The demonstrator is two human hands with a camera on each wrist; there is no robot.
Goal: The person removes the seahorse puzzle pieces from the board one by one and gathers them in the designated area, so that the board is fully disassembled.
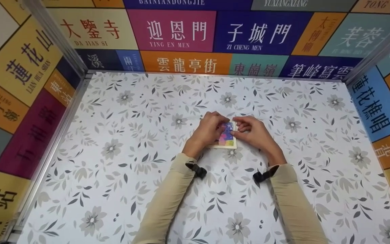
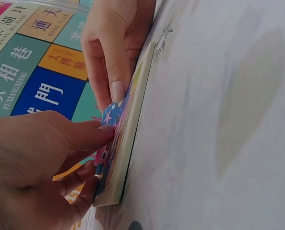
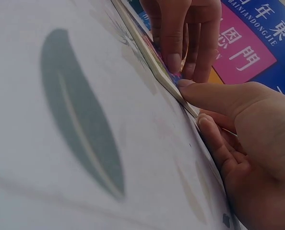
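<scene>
A small jigsaw puzzle [image 1: 228, 143] in a cream frame lies on the table. Its picture is purple and blue with pink and yellow patches. My left hand [image 1: 209, 128] covers its left side. That hand's thumb and fingers pinch a blue puzzle piece [image 2: 109, 114] with a pink star, tilted up at the board's far side in the left wrist view. From the right, my right hand [image 1: 252, 131] pinches at the same piece, its thumb [image 3: 193, 91] over the frame's right edge. Fingers hide much of the picture.
The white table [image 1: 120, 189] has a grey flower and leaf print. Panels with coloured blocks of lettering [image 1: 171, 30] enclose it at the back, left and right. Each forearm wears a beige sleeve and a black wrist strap [image 1: 200, 171].
</scene>
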